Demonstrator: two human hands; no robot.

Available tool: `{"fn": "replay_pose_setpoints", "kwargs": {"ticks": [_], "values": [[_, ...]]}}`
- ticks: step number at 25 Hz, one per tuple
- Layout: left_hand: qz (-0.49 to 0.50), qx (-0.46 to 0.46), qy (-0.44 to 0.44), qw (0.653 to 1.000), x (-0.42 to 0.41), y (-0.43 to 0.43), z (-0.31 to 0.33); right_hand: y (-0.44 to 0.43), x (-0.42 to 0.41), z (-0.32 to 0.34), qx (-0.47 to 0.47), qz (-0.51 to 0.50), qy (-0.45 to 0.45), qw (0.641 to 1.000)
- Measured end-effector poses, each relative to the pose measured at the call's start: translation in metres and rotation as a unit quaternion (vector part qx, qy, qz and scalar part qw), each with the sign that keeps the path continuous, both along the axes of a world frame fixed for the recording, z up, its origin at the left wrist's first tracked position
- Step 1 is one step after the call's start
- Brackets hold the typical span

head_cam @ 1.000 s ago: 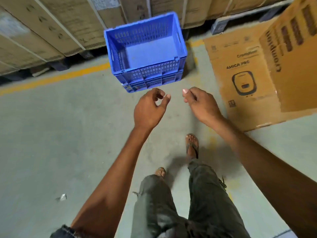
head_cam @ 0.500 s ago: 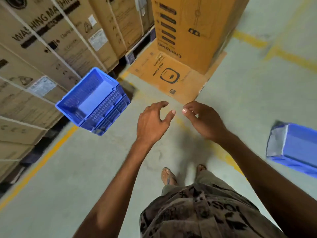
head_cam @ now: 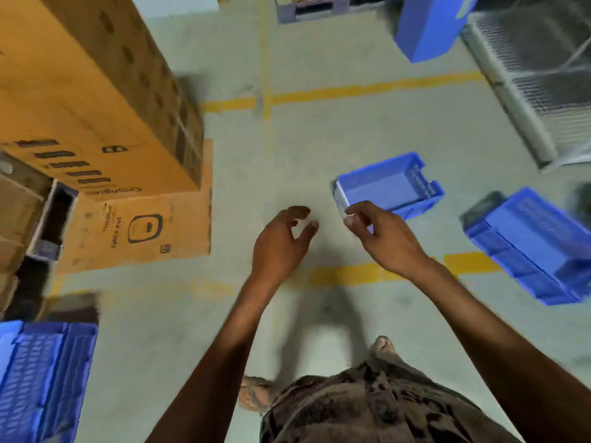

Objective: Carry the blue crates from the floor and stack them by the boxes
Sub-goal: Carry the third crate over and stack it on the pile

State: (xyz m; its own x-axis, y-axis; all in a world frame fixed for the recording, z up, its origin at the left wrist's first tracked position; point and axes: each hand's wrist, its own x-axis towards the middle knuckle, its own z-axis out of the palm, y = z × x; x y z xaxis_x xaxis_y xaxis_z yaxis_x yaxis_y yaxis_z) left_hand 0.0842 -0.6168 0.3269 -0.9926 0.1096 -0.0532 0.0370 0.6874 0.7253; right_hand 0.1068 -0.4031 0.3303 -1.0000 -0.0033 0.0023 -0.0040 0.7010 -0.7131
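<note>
A blue crate point(head_cam: 388, 185) lies on the concrete floor just beyond my right hand point(head_cam: 380, 236), whose fingers are apart and hold nothing. My left hand point(head_cam: 279, 243) hovers beside it, also empty with loosely curled fingers. Another blue crate point(head_cam: 534, 243) lies tilted at the right. A third blue crate point(head_cam: 425, 25) stands at the top right. The stacked blue crates point(head_cam: 41, 375) sit at the bottom left, next to the cardboard boxes point(head_cam: 96, 100).
A flattened cardboard sheet point(head_cam: 140, 228) lies on the floor under the tall orange box. Yellow floor lines point(head_cam: 361, 273) cross the aisle. A wrapped pallet load point(head_cam: 543, 75) stands at the right. A pallet point(head_cam: 319, 8) is at the top. My feet show below.
The view has swung right: the stacked crates slid from the middle to the bottom left, and more crates on the floor came into sight. Both hands stay empty in front.
</note>
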Motion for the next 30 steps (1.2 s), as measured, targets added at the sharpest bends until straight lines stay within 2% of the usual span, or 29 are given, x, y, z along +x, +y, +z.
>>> {"fn": "replay_pose_setpoints", "kwargs": {"ticks": [4,7,12,15,20,25,28,30], "values": [[-0.075,0.041,-0.032,0.996,-0.030,0.164,-0.005,0.156,0.000,-0.010,0.011,-0.082,-0.023,0.996],[-0.134,0.023,-0.056,0.989,-0.050,0.254,-0.007,0.241,-0.011,-0.017,0.000,-0.129,-0.050,0.990],[-0.216,-0.059,-0.047,0.974,-0.119,0.350,-0.049,0.343,-0.055,-0.060,-0.015,-0.188,-0.089,0.978],[-0.225,-0.056,-0.102,0.967,-0.174,0.393,-0.099,0.390,-0.101,-0.105,-0.001,-0.193,-0.124,0.973],[-0.201,-0.091,-0.198,0.955,-0.265,0.445,-0.216,0.435,-0.215,-0.204,0.007,-0.162,-0.183,0.970],[-0.191,-0.152,-0.243,0.939,-0.333,0.479,-0.371,0.467,-0.309,-0.341,0.043,-0.117,-0.284,0.951],[-0.158,-0.175,-0.269,0.934,-0.356,0.485,-0.479,0.475,-0.346,-0.447,0.109,-0.029,-0.316,0.942],[-0.156,-0.185,-0.285,0.927,-0.357,0.486,-0.549,0.475,-0.359,-0.515,0.198,0.088,-0.326,0.920]]}}
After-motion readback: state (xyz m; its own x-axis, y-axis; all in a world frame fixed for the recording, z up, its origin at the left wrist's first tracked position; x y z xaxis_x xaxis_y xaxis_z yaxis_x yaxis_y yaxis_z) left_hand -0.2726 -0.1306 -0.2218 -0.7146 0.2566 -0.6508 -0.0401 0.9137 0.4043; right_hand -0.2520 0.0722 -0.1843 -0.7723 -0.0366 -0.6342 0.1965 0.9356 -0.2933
